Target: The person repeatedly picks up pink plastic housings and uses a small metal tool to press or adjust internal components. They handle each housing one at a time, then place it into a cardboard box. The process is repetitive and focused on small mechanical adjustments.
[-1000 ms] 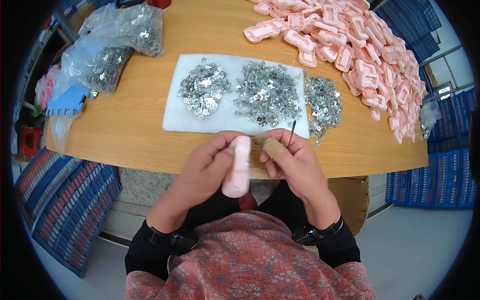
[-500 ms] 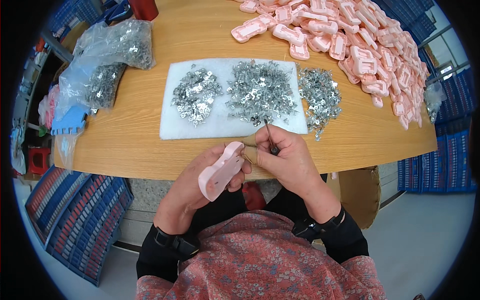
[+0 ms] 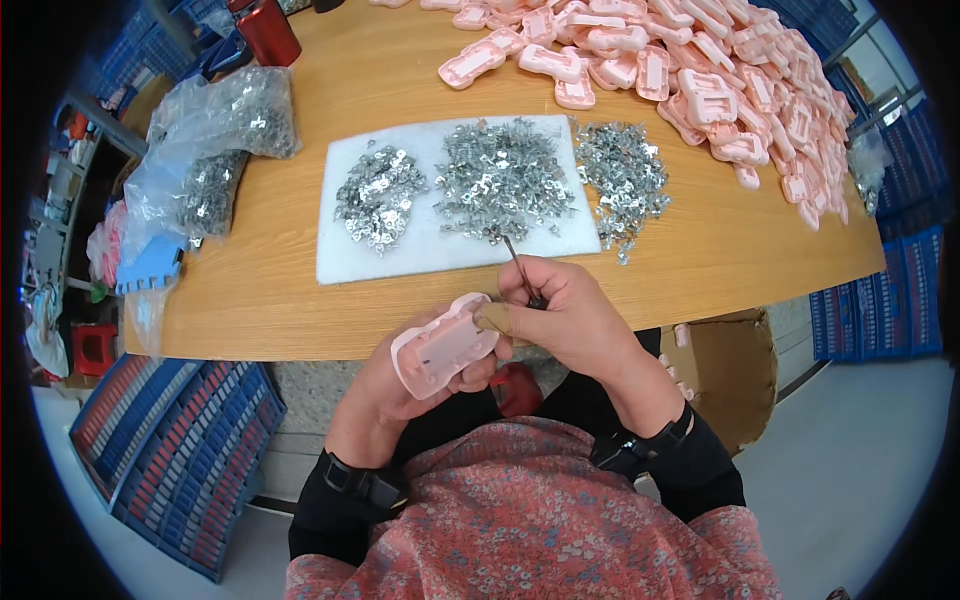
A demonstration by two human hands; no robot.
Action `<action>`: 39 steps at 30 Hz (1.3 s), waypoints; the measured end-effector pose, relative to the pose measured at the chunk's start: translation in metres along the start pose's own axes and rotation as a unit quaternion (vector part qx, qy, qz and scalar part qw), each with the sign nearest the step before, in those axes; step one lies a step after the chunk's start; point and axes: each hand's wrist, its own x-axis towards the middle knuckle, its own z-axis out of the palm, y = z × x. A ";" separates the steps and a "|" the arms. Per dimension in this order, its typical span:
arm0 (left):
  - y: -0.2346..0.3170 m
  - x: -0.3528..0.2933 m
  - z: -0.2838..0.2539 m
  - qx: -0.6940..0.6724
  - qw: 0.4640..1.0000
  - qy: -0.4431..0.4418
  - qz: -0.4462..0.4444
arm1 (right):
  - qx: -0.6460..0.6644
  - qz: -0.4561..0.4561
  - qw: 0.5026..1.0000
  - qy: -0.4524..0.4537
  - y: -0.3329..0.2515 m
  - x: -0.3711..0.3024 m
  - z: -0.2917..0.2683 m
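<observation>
My left hand [image 3: 395, 375] is closed round a pink plastic housing [image 3: 442, 350], its hollow inner side turned up. Thumb and fingertips of my right hand [image 3: 565, 310], with tan covers on some of them, press at the housing's far right end. A thin dark-handled tool [image 3: 522, 272], like a screwdriver or pick, is also gripped in that hand, its tip pointing away over the mat. Whether a small metal part sits under the fingertips is hidden. Just beyond lies a white foam mat [image 3: 345, 262] bearing two heaps of small metal clips [image 3: 505, 180].
More metal clips [image 3: 628, 185] lie right of the mat. A large pile of pink housings [image 3: 700, 90] covers the table's far right. Clear bags of metal parts [image 3: 215, 190] and a red flask [image 3: 265, 32] are at left. An open cardboard box [image 3: 735, 380] stands below the table at right.
The pink housing has been tilted so its hollow inside faces up more. My right fingers have shifted onto its end, still holding the tool. The whole view has swung slightly.
</observation>
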 end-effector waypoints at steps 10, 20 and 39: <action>-0.017 0.008 0.003 -0.003 0.999 -0.028 -0.033 | 0.029 0.008 0.999 0.014 -0.007 -0.026 -0.006; -0.029 0.010 0.018 0.016 0.997 -0.072 -0.035 | 0.057 0.016 0.998 0.031 -0.009 -0.050 -0.017; -0.084 0.054 0.066 0.289 0.947 -0.052 -0.133 | 0.014 0.020 0.975 0.220 0.037 -0.157 -0.092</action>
